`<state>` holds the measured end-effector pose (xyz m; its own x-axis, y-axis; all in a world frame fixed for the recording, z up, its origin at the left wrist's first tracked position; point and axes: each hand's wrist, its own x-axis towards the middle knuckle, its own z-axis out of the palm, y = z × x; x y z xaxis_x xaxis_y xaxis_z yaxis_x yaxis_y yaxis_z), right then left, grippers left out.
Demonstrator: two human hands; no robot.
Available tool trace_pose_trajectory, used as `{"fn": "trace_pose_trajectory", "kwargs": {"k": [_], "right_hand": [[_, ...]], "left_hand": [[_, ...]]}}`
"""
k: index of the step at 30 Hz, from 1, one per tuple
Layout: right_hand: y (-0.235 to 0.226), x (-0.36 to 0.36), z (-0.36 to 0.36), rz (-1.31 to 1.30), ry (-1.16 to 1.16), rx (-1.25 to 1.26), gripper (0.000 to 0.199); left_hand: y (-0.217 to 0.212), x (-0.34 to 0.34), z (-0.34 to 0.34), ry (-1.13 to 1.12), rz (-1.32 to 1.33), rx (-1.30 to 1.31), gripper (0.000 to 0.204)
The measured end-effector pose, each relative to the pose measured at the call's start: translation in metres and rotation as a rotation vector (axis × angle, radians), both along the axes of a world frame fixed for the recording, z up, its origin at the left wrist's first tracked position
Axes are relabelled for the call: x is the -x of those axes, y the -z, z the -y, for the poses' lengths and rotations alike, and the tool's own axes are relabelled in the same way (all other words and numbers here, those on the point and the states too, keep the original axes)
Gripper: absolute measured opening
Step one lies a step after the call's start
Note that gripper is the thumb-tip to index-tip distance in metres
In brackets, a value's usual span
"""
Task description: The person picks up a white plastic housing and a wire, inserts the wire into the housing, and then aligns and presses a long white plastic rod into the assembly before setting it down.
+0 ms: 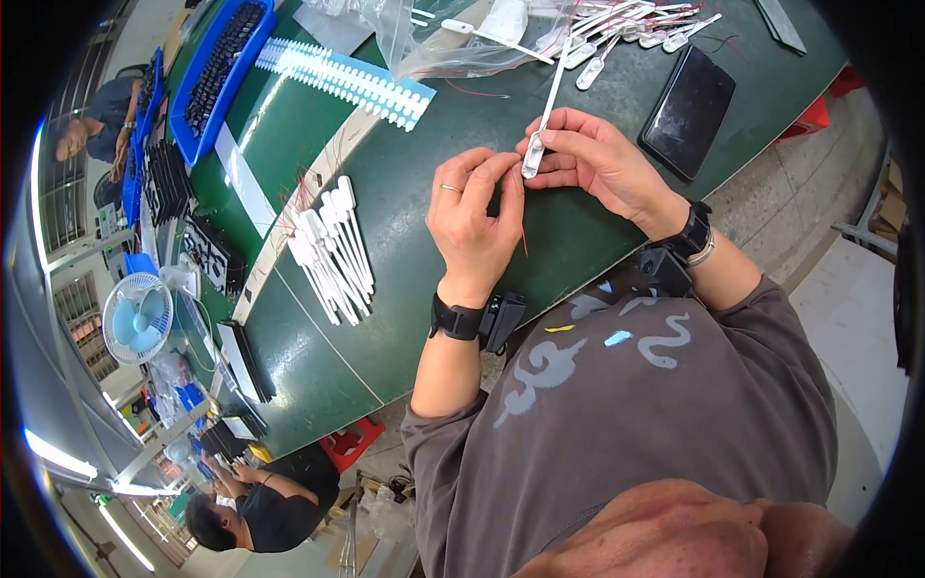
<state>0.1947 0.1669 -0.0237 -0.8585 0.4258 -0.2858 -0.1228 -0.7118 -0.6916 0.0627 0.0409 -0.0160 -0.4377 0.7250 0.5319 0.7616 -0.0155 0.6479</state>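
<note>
Right hand (597,159) pinches the lower end of a white plastic strip (547,106), long axis running up and away over the green table (405,193). Left hand (477,217), fingertips closed, touches that same end from the left.

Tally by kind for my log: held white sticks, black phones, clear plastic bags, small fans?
white stick in right hand: 1
black phone: 1
clear plastic bag: 1
small fan: 1
Total: 4
</note>
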Motion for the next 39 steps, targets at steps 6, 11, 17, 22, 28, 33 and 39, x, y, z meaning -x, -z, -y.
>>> {"fn": "trace_pose_trajectory", "kwargs": {"k": [6, 11, 17, 22, 28, 33, 39], "right_hand": [[0.0012, -0.0002, 0.0040, 0.026, 0.018, -0.087, 0.015], [0.0020, -0.0008, 0.0077, 0.013, 0.016, -0.214, 0.010], [-0.0014, -0.0010, 0.0071, 0.029, 0.003, -0.265, 0.011], [0.0001, -0.0004, 0.0075, 0.035, 0.067, -0.274, 0.012], [-0.0011, 0.0003, 0.0045, 0.014, 0.097, -0.204, 0.012], [0.0013, -0.0001, 0.0010, -0.002, 0.086, -0.085, 0.012], [0.0031, 0.0004, -0.0007, -0.010, 0.088, -0.086, 0.013]], "left_hand": [[0.0000, 0.0004, -0.0001, 0.003, -0.043, 0.003, 0.018], [0.0008, 0.0014, 0.0002, 0.001, -0.036, -0.006, 0.017], [-0.0027, -0.0007, -0.0001, -0.016, 0.033, -0.014, 0.017], [0.0001, 0.0024, 0.0003, 0.069, -0.011, 0.008, 0.018], [-0.0065, 0.0042, 0.0005, 0.075, -0.197, 0.027, 0.023], [-0.0034, 0.0058, 0.0004, 0.059, -0.312, 0.011, 0.029], [-0.0063, 0.0068, 0.0008, 0.036, -0.292, 0.028, 0.030]]}}
